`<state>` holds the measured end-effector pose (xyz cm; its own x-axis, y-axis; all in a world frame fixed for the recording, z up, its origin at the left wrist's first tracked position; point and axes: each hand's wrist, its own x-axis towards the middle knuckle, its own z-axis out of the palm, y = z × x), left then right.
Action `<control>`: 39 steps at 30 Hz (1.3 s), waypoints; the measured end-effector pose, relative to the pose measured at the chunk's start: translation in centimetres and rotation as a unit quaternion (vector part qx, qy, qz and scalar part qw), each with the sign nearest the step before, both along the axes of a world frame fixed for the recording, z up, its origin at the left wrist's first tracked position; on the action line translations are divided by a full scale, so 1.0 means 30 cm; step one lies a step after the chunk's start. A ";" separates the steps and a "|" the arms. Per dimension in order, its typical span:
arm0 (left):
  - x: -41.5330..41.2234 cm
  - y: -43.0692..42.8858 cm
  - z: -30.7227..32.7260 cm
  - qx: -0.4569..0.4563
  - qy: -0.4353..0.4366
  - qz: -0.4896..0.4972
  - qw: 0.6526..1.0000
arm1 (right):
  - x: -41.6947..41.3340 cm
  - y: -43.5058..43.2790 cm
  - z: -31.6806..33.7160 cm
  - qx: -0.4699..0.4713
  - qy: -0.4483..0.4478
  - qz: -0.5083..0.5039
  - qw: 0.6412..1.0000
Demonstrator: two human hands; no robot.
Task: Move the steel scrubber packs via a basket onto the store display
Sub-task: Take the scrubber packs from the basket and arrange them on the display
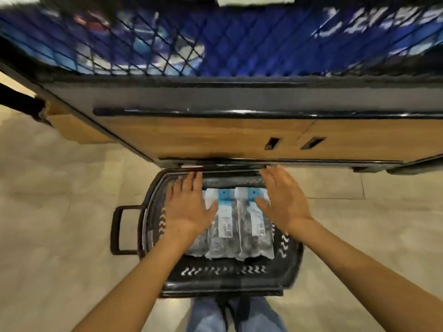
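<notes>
While both hands hang flat over the load, neither holds anything. The left hand [189, 207] has its fingers straight and spread above the left side. The right hand [284, 202] mirrors it on the right, palm down, with the thumb pointing inward across a header card. Whether the palms touch the film cannot be told.

Under and between them lie the steel scrubber packs [239, 226]. I can count three, flat and side by side, their white-and-teal cards toward the far edge of the basket [215, 285]; the leftmost is partly hidden by the left hand. The basket stands on the tiled floor [60, 188], its far edge tucked against the foot of the store display [215, 137]. A loop handle [117, 230] sticks out at its left edge. Above the display's wooden base, wire mesh [143, 49] fronts blurred blue goods.

The step looks like gathering the packs to lift them out. To do it well:

- Close in from the outer sides and slide the fingers beneath the outermost packs, thumbs on top.
- Squeeze the row together so it rises as one bundle.
- Grip nearer the stiff cards, since the film looks slippery.
- Lift straight up first, because the display's base seems to overhang the far edge.
</notes>
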<state>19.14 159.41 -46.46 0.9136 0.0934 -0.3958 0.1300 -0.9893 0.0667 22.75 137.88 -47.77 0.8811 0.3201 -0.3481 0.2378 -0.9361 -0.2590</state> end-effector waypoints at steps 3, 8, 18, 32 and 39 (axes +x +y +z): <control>-0.006 0.005 -0.272 -0.005 0.014 -0.016 1.000 | -0.035 -0.035 -0.277 0.011 0.003 -0.022 1.000; -0.060 -0.016 -0.668 -0.014 0.065 -0.007 0.998 | -0.119 -0.093 -0.674 -0.002 0.065 -0.058 0.996; -0.215 -0.047 -1.035 -0.075 0.101 0.121 0.985 | -0.257 -0.091 -1.037 0.090 0.178 -0.342 0.918; -0.191 -0.085 -0.978 -0.355 0.198 0.446 0.797 | -0.217 -0.101 -0.994 0.123 0.312 -0.502 0.797; -0.223 -0.051 -0.800 -0.414 0.174 0.521 0.726 | -0.270 -0.074 -0.788 0.199 0.333 -0.465 0.796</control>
